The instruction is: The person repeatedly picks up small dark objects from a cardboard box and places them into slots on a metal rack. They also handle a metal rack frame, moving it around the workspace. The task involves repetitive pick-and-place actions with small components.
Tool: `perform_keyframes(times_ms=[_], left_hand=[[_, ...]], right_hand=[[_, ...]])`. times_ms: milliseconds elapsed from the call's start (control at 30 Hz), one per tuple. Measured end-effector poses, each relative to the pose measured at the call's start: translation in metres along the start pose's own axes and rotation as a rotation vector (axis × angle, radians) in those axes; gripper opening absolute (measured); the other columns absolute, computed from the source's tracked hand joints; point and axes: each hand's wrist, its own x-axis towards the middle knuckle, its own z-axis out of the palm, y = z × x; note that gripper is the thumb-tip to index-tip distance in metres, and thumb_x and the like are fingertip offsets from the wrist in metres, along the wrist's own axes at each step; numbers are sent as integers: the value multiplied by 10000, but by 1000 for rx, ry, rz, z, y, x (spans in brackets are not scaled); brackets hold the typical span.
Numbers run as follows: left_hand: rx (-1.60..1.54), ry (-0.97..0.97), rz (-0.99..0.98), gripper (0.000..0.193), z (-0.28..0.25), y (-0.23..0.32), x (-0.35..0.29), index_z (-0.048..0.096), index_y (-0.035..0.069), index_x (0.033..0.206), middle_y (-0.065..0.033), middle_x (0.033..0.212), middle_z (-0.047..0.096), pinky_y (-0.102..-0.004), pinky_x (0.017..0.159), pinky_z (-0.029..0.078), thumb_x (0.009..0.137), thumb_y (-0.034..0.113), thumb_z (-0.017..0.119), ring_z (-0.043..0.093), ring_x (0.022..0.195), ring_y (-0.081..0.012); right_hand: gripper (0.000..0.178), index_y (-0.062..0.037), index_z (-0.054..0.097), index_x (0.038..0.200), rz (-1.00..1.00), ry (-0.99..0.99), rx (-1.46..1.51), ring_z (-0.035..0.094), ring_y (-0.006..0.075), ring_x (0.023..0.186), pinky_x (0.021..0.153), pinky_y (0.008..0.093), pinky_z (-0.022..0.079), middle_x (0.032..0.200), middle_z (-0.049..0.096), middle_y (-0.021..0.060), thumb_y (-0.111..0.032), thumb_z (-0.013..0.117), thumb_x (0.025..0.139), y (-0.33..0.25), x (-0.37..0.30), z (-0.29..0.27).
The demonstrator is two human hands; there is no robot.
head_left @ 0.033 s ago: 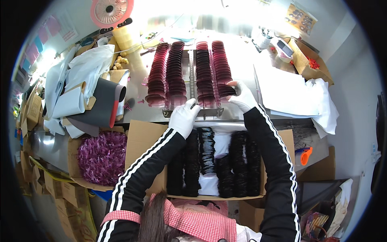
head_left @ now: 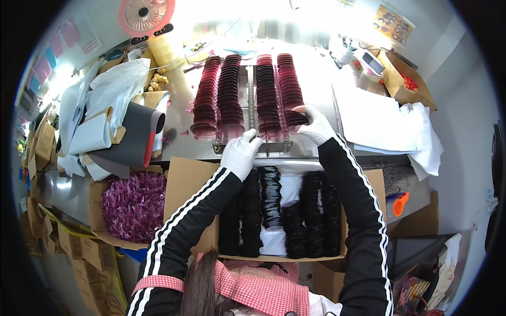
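A metal rack [head_left: 270, 148] on the table carries several long rows of dark red, see-through lenses [head_left: 230, 89], standing on edge one behind another. My left hand [head_left: 240, 155], in a white glove, is closed on the near end of the rack's central bar. At the near end of the rightmost row [head_left: 290, 84], my right hand [head_left: 318, 127] grips a dark lens by its edge. Its glove leaves the thumb and index fingertip bare. Below my forearms, an open cardboard box [head_left: 192, 184] holds several rows of stacked black lenses [head_left: 311, 216].
A box of purple plastic strips [head_left: 134, 205] stands at the left. White sheets [head_left: 374, 121] cover the table's right side, and sheets with a dark roll [head_left: 126, 134] lie left. Orange-handled scissors [head_left: 400, 204] are at the right; a pink fan [head_left: 146, 13] stands behind.
The dark lens at my right hand has gone from tilted outward to nearly in line with the row. My right fingers have shifted slightly; the left hand has stayed put.
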Motion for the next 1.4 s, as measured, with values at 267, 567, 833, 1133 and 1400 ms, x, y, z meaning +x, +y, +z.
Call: perform_keyframes(times_ms=[267,567,833,1133,1400], left_hand=[[-65,47,14,177,5,-4,-2,636,107,980,-124,1105,602,-424,740,528,805,96,651,646,826,-310],[-96,50,-4,324,-4,-3,-3,600,92,1106,-163,1141,569,-417,849,501,788,85,661,601,988,-331],[-2508,-129,-979,572,-39,79,-1,447,84,1319,-112,1265,557,-424,1057,415,966,529,508,507,1243,-235],[-1408,-50,-819,84,-24,58,10,574,82,893,-38,832,618,-247,579,483,908,145,627,611,693,-110],[-522,-323,-404,339,-13,31,21,625,15,1147,-185,1125,635,-374,952,474,833,129,563,609,1076,-330]], right_hand=[[558,-21,563,1315,-177,200,-282,593,125,1133,993,260,449,1235,645,80,122,558,775,-6,-19,41],[357,6,547,1298,-427,459,-695,573,335,1178,1003,385,459,1276,598,197,-164,477,993,3,-21,69],[587,-14,574,1258,-519,35,-777,638,330,1030,920,383,509,1109,649,190,-132,738,707,-81,-90,103],[819,66,407,1386,-148,414,-726,536,283,1217,1033,362,443,1344,517,216,-154,820,714,-3,32,-9],[593,-18,538,1319,-175,-107,-407,628,135,1004,919,246,497,1139,663,86,7,722,757,16,79,-12]])
